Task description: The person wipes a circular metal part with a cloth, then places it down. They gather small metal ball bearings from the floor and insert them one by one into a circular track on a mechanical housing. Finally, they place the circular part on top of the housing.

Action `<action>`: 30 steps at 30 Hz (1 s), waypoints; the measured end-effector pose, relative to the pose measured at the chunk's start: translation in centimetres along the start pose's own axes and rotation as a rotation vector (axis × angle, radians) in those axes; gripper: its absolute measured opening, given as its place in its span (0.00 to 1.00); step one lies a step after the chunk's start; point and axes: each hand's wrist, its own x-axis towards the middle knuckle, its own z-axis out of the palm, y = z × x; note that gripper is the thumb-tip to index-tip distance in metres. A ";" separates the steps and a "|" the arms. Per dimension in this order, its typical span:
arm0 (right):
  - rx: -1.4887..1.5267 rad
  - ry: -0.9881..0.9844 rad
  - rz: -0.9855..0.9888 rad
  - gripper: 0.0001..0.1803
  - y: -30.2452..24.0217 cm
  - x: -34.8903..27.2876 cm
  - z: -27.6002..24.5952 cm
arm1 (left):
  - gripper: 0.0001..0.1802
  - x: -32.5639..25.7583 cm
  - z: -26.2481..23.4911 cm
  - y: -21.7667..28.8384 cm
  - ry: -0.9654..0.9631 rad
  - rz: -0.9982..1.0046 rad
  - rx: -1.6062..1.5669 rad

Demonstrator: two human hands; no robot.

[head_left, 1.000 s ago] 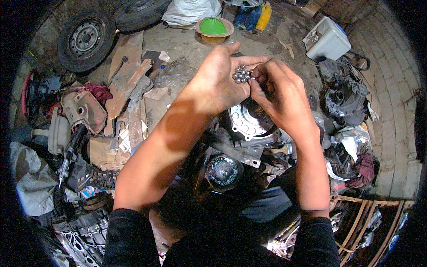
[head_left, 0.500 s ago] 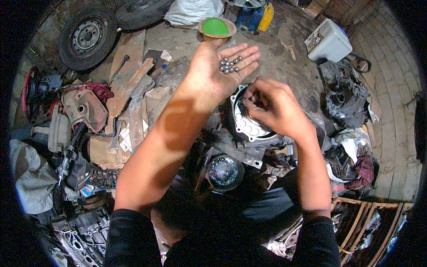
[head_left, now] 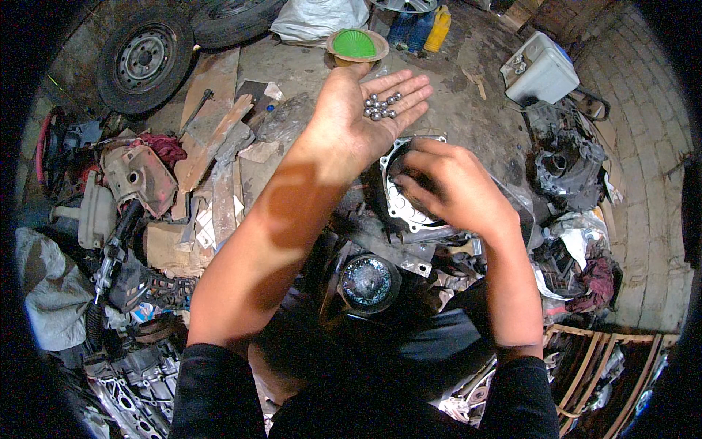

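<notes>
My left hand (head_left: 346, 118) is held palm up with its fingers stretched out. Several shiny steel balls (head_left: 377, 113) rest in a cluster on that palm and the finger bases. To the right and slightly nearer, my right hand (head_left: 462, 183) reaches over a round metal housing (head_left: 395, 210) with bolt lugs on its rim. Its fingers are bent down into the dark opening. Their tips are in shadow, so whatever they pinch is hidden. Flat round shapes show inside the housing, below the right fingers.
A round bowl with a dark, speckled inside (head_left: 368, 284) stands close in front of me. Beyond my left hand sits a green dish (head_left: 355, 44). Tyres (head_left: 144, 61), cardboard and metal parts lie left; a grey-white box (head_left: 540, 69) and a gear casing (head_left: 569, 164) are right.
My right hand has shifted slightly left over the housing, its fingers now straighter and lower in the opening. The left palm has moved slightly right, with the balls still on it.
</notes>
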 end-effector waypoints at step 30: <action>-0.055 0.437 0.097 0.15 -0.5 0.1 -1.3 | 0.33 2.3 -2.8 0.0 -0.388 -0.529 -0.019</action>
